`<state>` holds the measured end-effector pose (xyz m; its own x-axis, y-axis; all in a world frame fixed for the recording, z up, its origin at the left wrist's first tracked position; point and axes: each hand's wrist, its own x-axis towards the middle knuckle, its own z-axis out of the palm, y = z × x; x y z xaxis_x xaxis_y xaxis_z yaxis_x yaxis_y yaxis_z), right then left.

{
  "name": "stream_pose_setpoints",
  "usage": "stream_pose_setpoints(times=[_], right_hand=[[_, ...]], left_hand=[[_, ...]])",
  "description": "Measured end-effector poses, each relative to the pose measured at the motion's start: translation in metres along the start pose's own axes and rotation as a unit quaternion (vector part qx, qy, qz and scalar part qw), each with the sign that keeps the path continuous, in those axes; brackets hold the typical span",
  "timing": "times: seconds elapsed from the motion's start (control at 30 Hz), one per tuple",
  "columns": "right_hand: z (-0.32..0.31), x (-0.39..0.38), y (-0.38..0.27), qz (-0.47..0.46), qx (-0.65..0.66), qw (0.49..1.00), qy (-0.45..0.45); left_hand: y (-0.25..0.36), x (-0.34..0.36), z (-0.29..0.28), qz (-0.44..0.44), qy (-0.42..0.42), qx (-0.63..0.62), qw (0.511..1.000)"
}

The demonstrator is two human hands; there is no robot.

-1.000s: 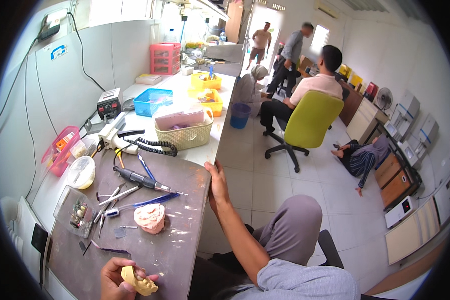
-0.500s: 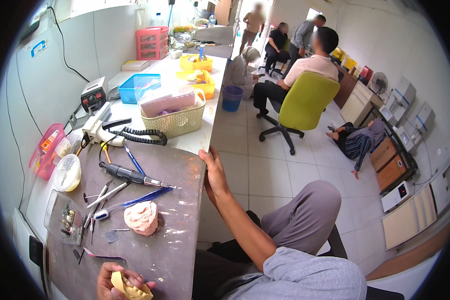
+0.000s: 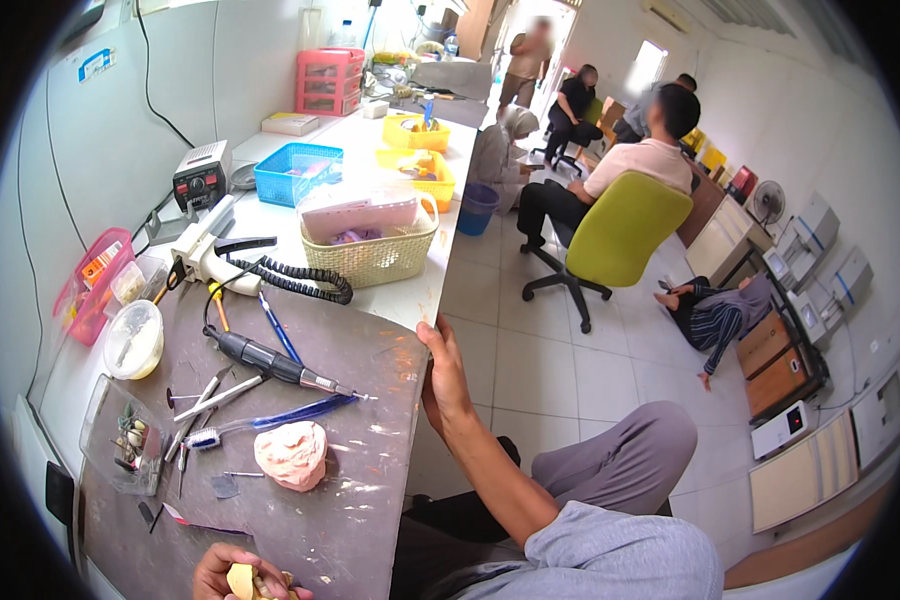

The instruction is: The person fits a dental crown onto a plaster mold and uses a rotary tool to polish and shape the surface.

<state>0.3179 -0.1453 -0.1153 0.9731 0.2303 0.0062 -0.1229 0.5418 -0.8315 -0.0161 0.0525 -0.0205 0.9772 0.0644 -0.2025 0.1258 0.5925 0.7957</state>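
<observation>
Currently right hand at board edge, floor beyond.

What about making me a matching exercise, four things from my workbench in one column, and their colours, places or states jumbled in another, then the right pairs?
Things:
1. Yellow dental cast
2. Rotary handpiece
3. Toothbrush
4. Round plastic tub

Descriptions:
A. See-through blue handle
B. Uncovered, with pale contents
C. Held in the left hand
D. Dark body with a silvery front end

Right pairs: 1-C, 2-D, 3-A, 4-B
</observation>
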Motion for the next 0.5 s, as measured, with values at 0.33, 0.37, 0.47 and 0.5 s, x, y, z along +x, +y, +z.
stream_pose_setpoints(times=[0.33, 0.37, 0.47, 0.5], right_hand=[[-0.007, -0.015, -0.037, 0.112, -0.051, 0.992, 0.015], [-0.006, -0.022, -0.045, 0.028, -0.095, 0.995, 0.034], [-0.008, -0.052, -0.096, -0.235, -0.273, 0.933, 0.011], [-0.001, -0.069, -0.131, -0.314, -0.364, 0.876, -0.042]], left_hand=[[-0.001, 0.003, 0.001, -0.017, -0.004, -0.006, 1.0], [0.0, 0.004, 0.001, -0.021, 0.002, -0.003, 1.0], [-0.005, 0.007, 0.0, -0.012, -0.004, 0.002, 1.0], [-0.004, 0.012, -0.003, 0.001, -0.011, 0.003, 1.0]])
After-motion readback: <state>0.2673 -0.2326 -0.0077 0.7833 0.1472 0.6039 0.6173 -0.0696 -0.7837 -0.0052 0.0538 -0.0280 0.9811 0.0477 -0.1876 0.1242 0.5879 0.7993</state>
